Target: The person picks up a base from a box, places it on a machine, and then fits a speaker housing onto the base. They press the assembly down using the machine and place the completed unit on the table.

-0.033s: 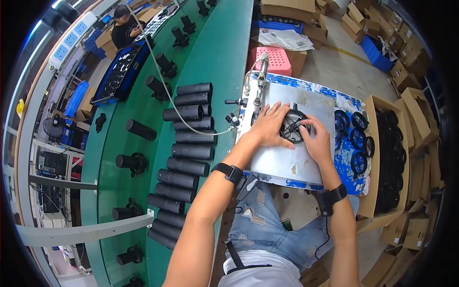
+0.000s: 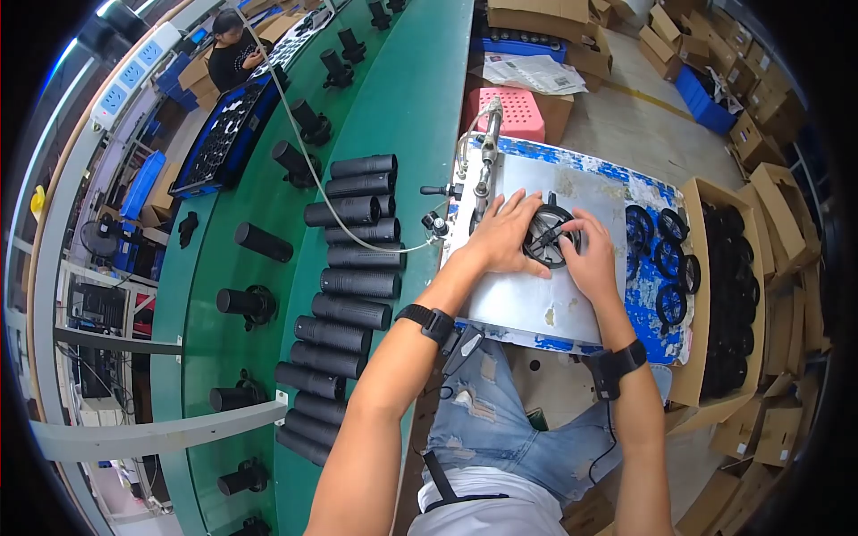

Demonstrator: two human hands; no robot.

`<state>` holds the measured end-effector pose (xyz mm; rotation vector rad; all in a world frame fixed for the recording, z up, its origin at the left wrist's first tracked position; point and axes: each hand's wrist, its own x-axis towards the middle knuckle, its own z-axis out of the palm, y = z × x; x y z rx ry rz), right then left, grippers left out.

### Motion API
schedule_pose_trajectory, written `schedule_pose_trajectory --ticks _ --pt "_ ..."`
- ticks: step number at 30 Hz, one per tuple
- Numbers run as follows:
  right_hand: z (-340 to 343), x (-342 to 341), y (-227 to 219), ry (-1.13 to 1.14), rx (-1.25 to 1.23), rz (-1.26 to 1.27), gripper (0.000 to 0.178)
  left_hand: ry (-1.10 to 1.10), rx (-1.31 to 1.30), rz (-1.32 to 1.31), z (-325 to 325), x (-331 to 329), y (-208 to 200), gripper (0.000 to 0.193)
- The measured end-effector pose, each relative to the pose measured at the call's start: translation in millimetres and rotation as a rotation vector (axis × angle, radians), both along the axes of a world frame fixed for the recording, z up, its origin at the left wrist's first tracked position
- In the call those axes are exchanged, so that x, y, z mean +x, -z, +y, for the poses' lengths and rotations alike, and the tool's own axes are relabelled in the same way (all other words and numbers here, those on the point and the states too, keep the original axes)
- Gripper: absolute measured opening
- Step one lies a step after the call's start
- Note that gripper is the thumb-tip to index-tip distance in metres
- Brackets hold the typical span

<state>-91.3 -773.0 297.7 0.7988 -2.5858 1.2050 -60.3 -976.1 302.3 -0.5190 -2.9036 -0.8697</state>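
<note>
A black spoked ring (image 2: 542, 254), like a small wheel with a central hub, lies on the bare metal plate (image 2: 514, 308) of the work table. My left hand (image 2: 502, 239) rests flat at the ring's left side with its fingers spread, the thumb along the lower rim. Over the ring's right half my right hand (image 2: 590, 253) is curled, thumb and forefinger closed in near the spokes. What exactly sits between those fingertips is partly hidden. Beyond my left hand stands a metal clamp-like fixture (image 2: 485, 165) with an air hose.
Several similar black rings (image 2: 670, 256) lie on the blue, worn tabletop to the right, beside a carton (image 2: 695, 357) of black parts. On the green conveyor (image 2: 420, 107) at left are a row of black ribbed tubes (image 2: 355, 312) and several upright black parts (image 2: 239, 302). A person (image 2: 234, 54) sits at the far left.
My right hand has shifted very slightly at the ring, its wrist tilting a little. My left hand and the ring stay where they were.
</note>
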Motion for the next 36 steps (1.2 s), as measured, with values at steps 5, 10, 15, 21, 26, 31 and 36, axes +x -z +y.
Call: schedule_pose_trajectory --ticks 5,10,15,21,26,31,36 --pt "-11 9 -5 0.120 0.063 0.043 0.023 -0.027 -0.002 0.000 -1 0 2 0.124" --pt "-8 14 -16 0.107 0.047 0.067 0.007 -0.024 0.002 -0.034 1 1 1 0.123" --pt "-3 30 -20 0.140 -0.109 0.173 0.008 -0.020 -0.005 -0.047 1 2 -1 0.123" --pt "-5 21 -30 -0.067 -0.122 0.051 0.062 0.004 0.001 -0.057 -1 1 -5 0.120" --pt "-12 13 -2 -0.046 0.196 0.124 0.088 0.127 0.012 -0.085 -13 -7 6 0.117" --pt "-11 19 -4 -0.033 0.193 0.125 0.093 0.116 0.020 -0.138 -20 -2 -2 0.112" --pt "-5 18 -7 0.013 0.198 0.079 0.094 0.110 0.269 0.006 -12 18 -7 0.083"
